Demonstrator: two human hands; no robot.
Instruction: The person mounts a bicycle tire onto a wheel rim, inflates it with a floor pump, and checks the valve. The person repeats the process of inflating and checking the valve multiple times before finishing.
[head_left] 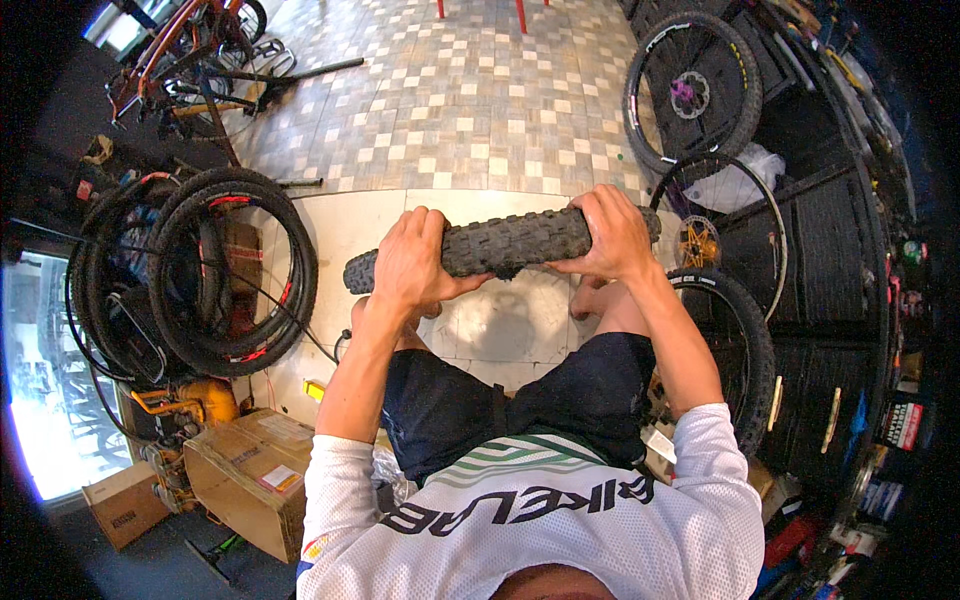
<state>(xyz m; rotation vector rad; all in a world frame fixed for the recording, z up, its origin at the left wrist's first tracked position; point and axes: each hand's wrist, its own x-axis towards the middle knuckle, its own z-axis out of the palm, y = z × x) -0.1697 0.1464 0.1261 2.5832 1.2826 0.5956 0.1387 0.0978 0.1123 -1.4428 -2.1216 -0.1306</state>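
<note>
A black knobby bicycle tire (515, 238) stands before my legs, seen from above along its tread. It slants a little, its right end farther from me. My left hand (410, 255) wraps over the left part, thumb along the near side. On the right part, my right hand (612, 232) grips in the same way, fingers over the far side and thumb on the near edge. Between the thumbs, a small dark bit sticks out at the tire's near edge. Whether a rim sits inside the tire is hidden from above.
Several tires (235, 270) lean at the left, by an orange compressor (208, 400) and a cardboard box (250, 475). To the right stand a wheel with a purple hub (690, 92), a bare rim with a gold hub (697, 242) and another tire (740, 350). Bicycle frames (190, 70) lie far left.
</note>
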